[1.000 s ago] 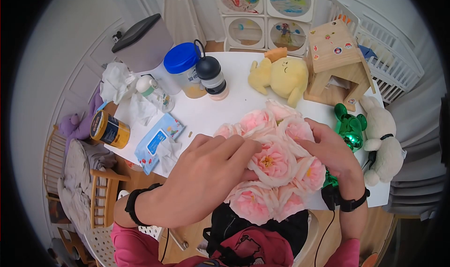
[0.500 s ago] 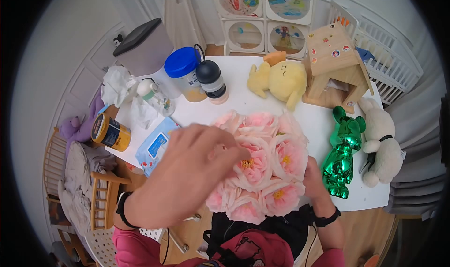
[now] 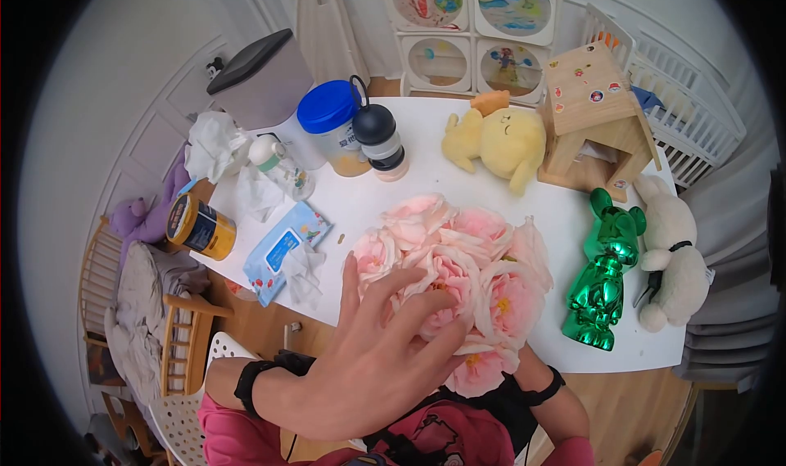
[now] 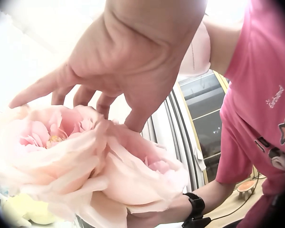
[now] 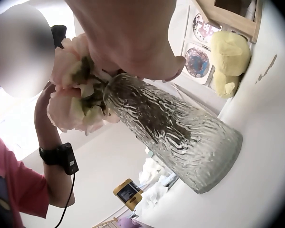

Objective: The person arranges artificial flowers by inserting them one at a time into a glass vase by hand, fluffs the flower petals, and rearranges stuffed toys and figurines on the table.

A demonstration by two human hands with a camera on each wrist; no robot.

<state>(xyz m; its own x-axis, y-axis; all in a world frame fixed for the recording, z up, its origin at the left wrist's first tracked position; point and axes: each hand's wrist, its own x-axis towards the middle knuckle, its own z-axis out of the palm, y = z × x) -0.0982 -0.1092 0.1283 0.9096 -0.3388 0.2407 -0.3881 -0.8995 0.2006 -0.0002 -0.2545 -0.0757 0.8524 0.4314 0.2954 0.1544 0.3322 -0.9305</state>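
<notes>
A bunch of pale pink roses [image 3: 512, 302] with yellow centres stands in a textured clear glass vase [image 5: 180, 137], which only the right wrist view shows. My left hand [image 3: 368, 372] lies over the near left blooms, fingers spread and slightly bent, fingertips at the petals. From the left wrist view, the same hand [image 4: 133, 52] arches above two large blooms. My right hand [image 5: 133, 42] grips the vase at its neck, just under the flowers. In the head view the blooms hide most of that hand, leaving the wrist and its black band in sight.
Right of the roses stand a shiny green bear figure [image 3: 606, 270] and a white plush toy [image 3: 675, 253]. Behind are a yellow plush [image 3: 512, 147] and a wooden house [image 3: 594, 98]. Wipes [image 3: 282, 249], a blue-lidded tub [image 3: 332, 130] and a black-topped bottle [image 3: 379, 143] sit leftward.
My right hand has gone from the right-hand blooms down beneath the bouquet. My left hand has lifted off, then come down nearer me with fingers spread. The roses shifted left, then slightly back right.
</notes>
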